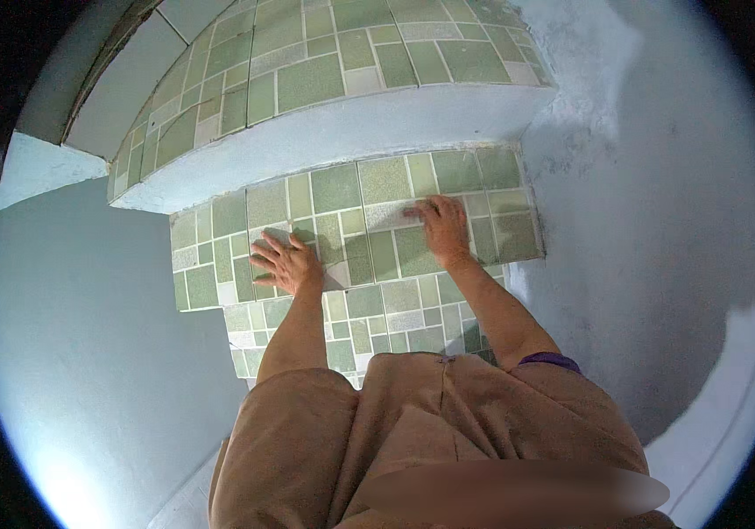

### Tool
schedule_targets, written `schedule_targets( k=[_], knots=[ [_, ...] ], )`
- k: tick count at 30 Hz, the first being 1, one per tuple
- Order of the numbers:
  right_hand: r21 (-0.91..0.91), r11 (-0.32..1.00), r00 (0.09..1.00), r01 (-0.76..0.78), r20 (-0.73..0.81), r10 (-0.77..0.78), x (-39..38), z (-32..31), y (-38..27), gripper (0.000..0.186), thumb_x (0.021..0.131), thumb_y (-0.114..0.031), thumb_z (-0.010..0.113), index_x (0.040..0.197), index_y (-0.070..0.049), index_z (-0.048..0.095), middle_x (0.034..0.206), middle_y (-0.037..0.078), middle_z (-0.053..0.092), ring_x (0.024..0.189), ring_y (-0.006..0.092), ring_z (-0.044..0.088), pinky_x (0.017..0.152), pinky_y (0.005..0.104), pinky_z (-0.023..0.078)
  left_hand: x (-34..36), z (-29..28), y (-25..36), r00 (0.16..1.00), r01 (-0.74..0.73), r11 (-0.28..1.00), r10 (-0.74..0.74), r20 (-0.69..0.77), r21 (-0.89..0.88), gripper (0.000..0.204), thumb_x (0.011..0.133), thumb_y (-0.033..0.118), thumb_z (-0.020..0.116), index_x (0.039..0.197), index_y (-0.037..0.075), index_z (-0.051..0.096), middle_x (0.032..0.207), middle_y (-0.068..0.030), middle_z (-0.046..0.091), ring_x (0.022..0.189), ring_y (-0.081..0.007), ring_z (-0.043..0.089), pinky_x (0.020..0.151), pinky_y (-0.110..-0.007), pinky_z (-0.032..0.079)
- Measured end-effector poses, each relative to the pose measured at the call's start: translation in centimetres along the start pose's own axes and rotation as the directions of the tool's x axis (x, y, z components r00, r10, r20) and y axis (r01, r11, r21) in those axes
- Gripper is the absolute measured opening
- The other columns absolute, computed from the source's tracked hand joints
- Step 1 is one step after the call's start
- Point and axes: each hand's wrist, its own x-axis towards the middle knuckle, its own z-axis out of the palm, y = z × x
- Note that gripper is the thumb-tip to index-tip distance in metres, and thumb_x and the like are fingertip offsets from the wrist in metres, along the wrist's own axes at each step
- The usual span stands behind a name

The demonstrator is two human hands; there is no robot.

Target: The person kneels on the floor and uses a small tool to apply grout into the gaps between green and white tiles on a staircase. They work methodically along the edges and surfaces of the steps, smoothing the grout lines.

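My left hand point(285, 263) lies with its fingers spread on the middle step point(386, 179), which is covered in green and white tiles in a mosaic pattern. Farther right on that same step, my right hand point(444, 231) is closed, its fingers bent down against the tiles. A small reddish object point(412, 212) pokes out to the left of these fingertips; its kind is too small to make out. Shadows of both hands fall on the tiles around them.
A higher tiled step point(342, 66) with a pale painted riser point(333, 123) rises beyond my hands. Below lies a lower tiled step point(408, 304). A bluish-grey wall point(660, 220) borders the right side, and a smooth grey surface point(86, 309) lies at left.
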Motion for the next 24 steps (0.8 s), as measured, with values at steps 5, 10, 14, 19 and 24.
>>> schedule_targets(
  k=[5,10,14,19,24],
  knots=[
    [0.04,0.999,0.999,0.019,0.041,-0.02,-0.3,-0.1,1.0,0.033,0.086,-0.011,0.058,0.119,-0.011,0.058,0.118,0.012,0.053,0.116,0.0307,0.049,0.106,0.0507,0.032,-0.2,-0.4,0.0,1.0,-0.001,1.0,0.001,0.014,0.011,0.062,0.098,0.048,0.027,0.152,0.021,0.014,0.158,-0.0109,0.01,0.146,-0.0339,0.006,0.113,-0.064,0.004],
    [0.018,0.999,0.999,0.028,0.029,-0.028,0.0,-0.2,0.6,0.032,0.087,-0.01,0.056,0.119,-0.01,0.057,0.118,0.013,0.053,0.117,0.032,0.048,0.108,0.0524,0.031,-0.4,-0.9,0.3,0.999,0.003,1.0,-0.003,0.038,0.0,0.06,0.099,0.046,0.026,0.152,0.021,0.013,0.158,-0.0102,0.01,0.146,-0.0326,0.006,0.113,-0.064,0.005],
    [0.042,0.999,0.999,0.02,0.04,-0.021,0.1,-0.6,0.5,0.031,0.088,-0.012,0.055,0.119,-0.011,0.056,0.12,0.012,0.05,0.119,0.0308,0.047,0.11,0.0536,0.028,-0.4,-1.1,0.4,1.0,0.006,1.0,-0.006,0.024,0.008,0.061,0.099,0.046,0.026,0.152,0.02,0.014,0.158,-0.0106,0.009,0.146,-0.0325,0.006,0.113,-0.064,0.006],
    [0.011,0.999,0.999,0.032,0.035,-0.032,0.0,-0.6,0.3,0.034,0.087,-0.01,0.056,0.121,-0.011,0.055,0.123,0.011,0.049,0.12,0.0316,0.046,0.11,0.0528,0.028,-0.3,-1.1,0.2,1.0,0.001,1.0,-0.001,0.03,-0.006,0.062,0.099,0.047,0.028,0.152,0.018,0.015,0.158,-0.0121,0.01,0.145,-0.0344,0.007,0.112,-0.065,0.008],
    [-0.017,0.999,0.997,0.032,0.069,-0.031,0.1,-0.9,0.3,0.033,0.087,-0.011,0.057,0.12,-0.012,0.057,0.122,0.011,0.049,0.12,0.031,0.045,0.109,0.05,0.03,-0.3,-1.0,0.0,0.999,-0.014,1.0,0.015,0.04,-0.017,0.064,0.099,0.049,0.024,0.153,0.016,0.013,0.157,-0.016,0.011,0.145,-0.0359,0.004,0.112,-0.064,0.003]
  ],
)
